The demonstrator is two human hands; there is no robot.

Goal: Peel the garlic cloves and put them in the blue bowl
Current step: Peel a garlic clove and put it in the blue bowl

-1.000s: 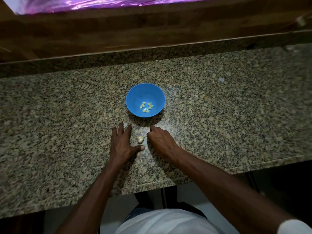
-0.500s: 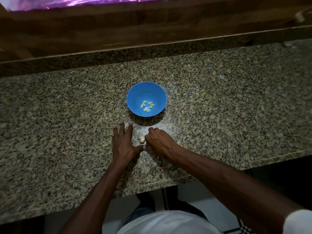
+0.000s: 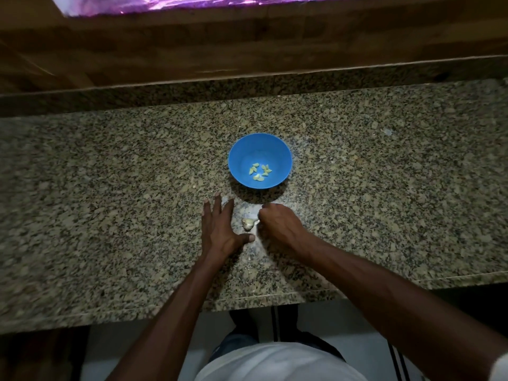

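A blue bowl [image 3: 260,164] stands on the granite counter [image 3: 110,204] and holds several peeled, pale yellow garlic cloves [image 3: 259,171]. Just in front of it a small unpeeled piece of garlic [image 3: 248,223] lies on the stone between my hands. My left hand [image 3: 220,228] lies flat on the counter to the garlic's left, fingers straight and thumb stretched out below the garlic. My right hand [image 3: 277,224] is curled at the garlic's right side, its fingertips at the garlic's edge; whether it pinches the garlic is hidden.
A dark wooden wall [image 3: 247,45] rises behind the counter's raised granite back edge. The counter's front edge [image 3: 275,296] runs just below my forearms. Small pale scraps of skin [image 3: 387,131] lie on the stone at the far right.
Both hands have stayed beside the garlic. My right hand has edged closer to it and its fingers have curled tighter. The view has shifted slightly.
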